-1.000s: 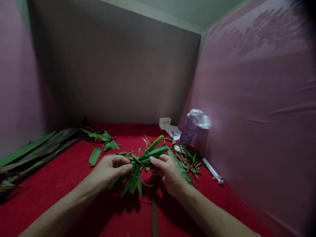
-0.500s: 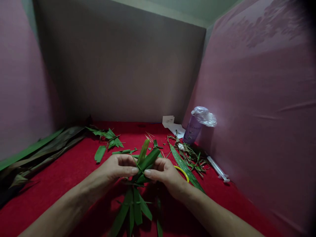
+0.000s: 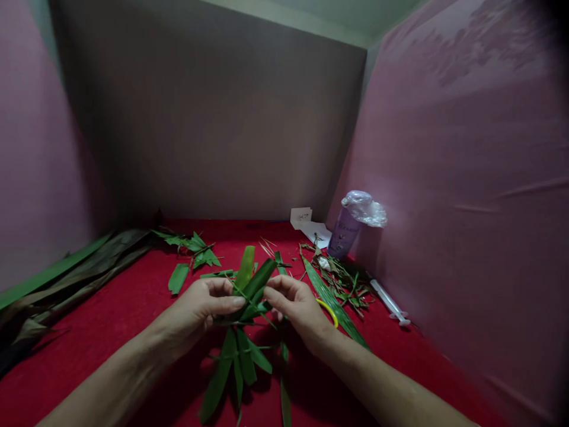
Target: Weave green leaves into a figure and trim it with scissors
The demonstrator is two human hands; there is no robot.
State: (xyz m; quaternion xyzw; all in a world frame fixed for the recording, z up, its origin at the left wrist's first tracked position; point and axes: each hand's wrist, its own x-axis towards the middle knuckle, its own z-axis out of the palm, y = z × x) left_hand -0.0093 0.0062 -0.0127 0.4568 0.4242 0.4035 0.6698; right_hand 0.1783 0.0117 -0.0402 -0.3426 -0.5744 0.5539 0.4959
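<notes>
A bundle of green leaf strips (image 3: pixel 249 290) is held between both hands above the red cloth (image 3: pixel 111 308). My left hand (image 3: pixel 195 308) pinches the bundle from the left with thumb and fingers closed on it. On the right side, my right hand (image 3: pixel 296 305) pinches the same bundle, fingers curled. The upper leaf ends point up and away; the lower ends fan out toward me over the cloth. A thin sliver crosses the bundle where the fingers meet.
Long dark and green leaves (image 3: pixel 57 279) lie along the left wall. Cut leaf scraps (image 3: pixel 193 249) and a litter of stems (image 3: pixel 342 281) lie farther back. A purple bottle (image 3: pixel 349 228) with plastic wrap, white paper (image 3: pixel 311 225), a syringe (image 3: pixel 389 302) and a yellow band (image 3: pixel 329 309) sit at the right.
The bundle has turned from lying sideways to standing upright between the hands, its lower leaves now fanned toward me. Both hands kept their grip.
</notes>
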